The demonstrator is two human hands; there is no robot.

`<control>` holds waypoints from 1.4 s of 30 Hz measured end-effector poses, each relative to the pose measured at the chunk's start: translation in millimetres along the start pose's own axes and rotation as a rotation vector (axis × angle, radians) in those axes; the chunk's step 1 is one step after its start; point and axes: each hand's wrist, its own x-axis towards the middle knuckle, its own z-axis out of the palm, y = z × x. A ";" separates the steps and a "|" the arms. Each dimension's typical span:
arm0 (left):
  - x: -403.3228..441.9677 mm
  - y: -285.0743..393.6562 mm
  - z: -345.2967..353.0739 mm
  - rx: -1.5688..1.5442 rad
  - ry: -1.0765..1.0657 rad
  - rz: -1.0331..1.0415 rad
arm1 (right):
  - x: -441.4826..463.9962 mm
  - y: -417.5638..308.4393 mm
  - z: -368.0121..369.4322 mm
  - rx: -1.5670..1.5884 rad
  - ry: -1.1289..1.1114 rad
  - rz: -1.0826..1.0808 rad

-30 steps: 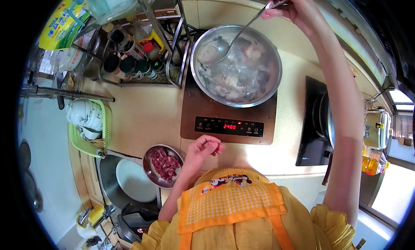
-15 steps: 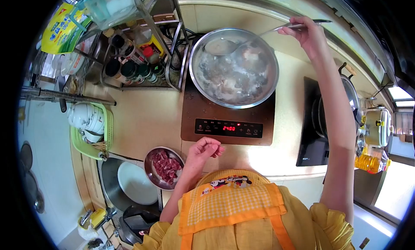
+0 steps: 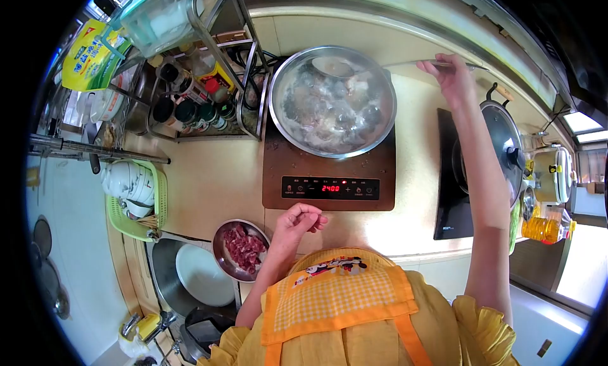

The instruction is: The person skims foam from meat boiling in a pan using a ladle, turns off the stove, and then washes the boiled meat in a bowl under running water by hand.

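Note:
My right hand (image 3: 453, 84) is closed round the handle of a metal ladle (image 3: 332, 66). The ladle's bowl is at the far side of a wide steel pot (image 3: 275, 116), whose cloudy, bubbling liquid has dark and pale lumps in it. Under the pot sits a brown induction cooker (image 3: 329, 163) with a red display reading 2400. In front of the cooker, my left hand (image 3: 297, 227) hovers with curled fingers and nothing visible in them. Just left of it stands a metal bowl (image 3: 218, 252) with pieces of raw red meat (image 3: 244, 247).
A metal rack (image 3: 250, 113) with seasoning bottles (image 3: 187, 111) stands left of the pot. Further left is a green basket (image 3: 158, 204) of white bowls. A sink (image 3: 163, 271) holds a white basin (image 3: 202, 274). To the right, a lidded pan (image 3: 503, 138) rests on a black hob (image 3: 446, 208).
The view has shifted slightly. My right hand has come lower and nearer, and the ladle's bowl has moved right along the pot's far side. My left hand stays about where it was.

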 end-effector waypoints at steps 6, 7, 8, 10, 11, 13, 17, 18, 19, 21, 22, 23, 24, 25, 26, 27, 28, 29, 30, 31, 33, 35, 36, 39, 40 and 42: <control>-2.9 -1.6 -0.4 0.008 0.014 0.007 | -2.9 2.3 -11.7 0.053 0.079 0.038; -3.3 -2.3 -1.1 0.007 0.016 0.007 | -2.7 2.0 -14.1 0.054 0.086 0.059; -3.9 -3.1 -1.7 0.003 0.020 0.008 | -2.3 2.1 -16.9 0.057 0.084 0.061; -4.7 -4.5 -2.5 -0.005 0.027 0.010 | -2.4 1.1 -19.1 0.063 0.077 0.064; -4.9 -4.9 -2.5 -0.005 0.029 0.012 | -2.8 -0.2 -20.7 0.057 0.063 0.061; -5.7 -5.3 -2.3 -0.005 0.034 0.016 | -9.7 -7.2 -18.1 0.044 0.033 0.057; -8.0 -6.0 -0.9 0.007 0.036 0.027 | -23.8 -17.5 -9.9 -0.039 -0.036 -0.024; -9.0 -6.7 -0.5 0.004 0.035 0.034 | -29.8 -19.3 -6.6 -0.068 -0.074 -0.063; -10.6 -7.2 0.1 0.001 0.035 0.042 | -35.2 -21.2 -4.4 -0.096 -0.113 -0.101; -15.5 -7.7 2.0 0.006 0.045 0.054 | -44.5 -24.6 -2.4 -0.110 -0.158 -0.119; -18.4 -7.9 3.3 0.008 0.051 0.061 | -48.8 -26.7 -1.2 -0.116 -0.183 -0.128; -21.5 -8.3 4.6 0.013 0.059 0.065 | -52.3 -29.5 -0.7 -0.119 -0.193 -0.128; -25.4 -9.1 5.9 0.017 0.068 0.068 | -55.9 -32.7 -1.2 -0.122 -0.203 -0.127; -29.5 -9.8 7.3 0.021 0.079 0.072 | -59.7 -36.6 -1.2 -0.125 -0.215 -0.127; -33.7 -10.8 8.5 0.023 0.084 0.083 | -64.8 -41.1 -0.2 -0.155 -0.227 -0.139; -38.5 -12.4 9.7 0.024 0.090 0.095 | -69.7 -45.7 1.3 -0.154 -0.233 -0.137; -43.9 -14.4 11.6 0.024 0.098 0.105 | -74.5 -50.2 3.0 -0.153 -0.240 -0.134; -49.5 -16.5 14.4 0.019 0.113 0.119 | -79.3 -55.1 4.7 -0.151 -0.247 -0.131; -55.4 -19.0 17.8 0.012 0.128 0.132 | -83.8 -60.8 6.1 -0.172 -0.280 -0.141; -61.3 -21.6 21.4 0.004 0.143 0.146 | -89.5 -66.8 9.3 -0.183 -0.299 -0.148; -75.5 -26.9 28.4 -0.006 0.189 0.134 | -101.2 -78.8 17.7 -0.208 -0.347 -0.160; -88.5 -35.0 34.1 -0.040 0.232 0.136 | -112.9 -86.3 28.4 -0.195 -0.369 -0.142; -96.2 -40.9 36.1 -0.067 0.250 0.140 | -117.3 -88.3 33.4 -0.178 -0.403 -0.143; -120.5 -55.9 38.6 -0.104 0.305 0.138 | -137.1 -95.7 55.6 -0.179 -0.542 -0.117; -128.5 -60.4 38.7 -0.111 0.322 0.135 | -143.9 -94.5 65.1 -0.156 -0.581 -0.121; -144.1 -63.9 39.3 -0.181 0.339 0.137 | -158.1 -90.9 85.4 -0.123 -0.659 -0.137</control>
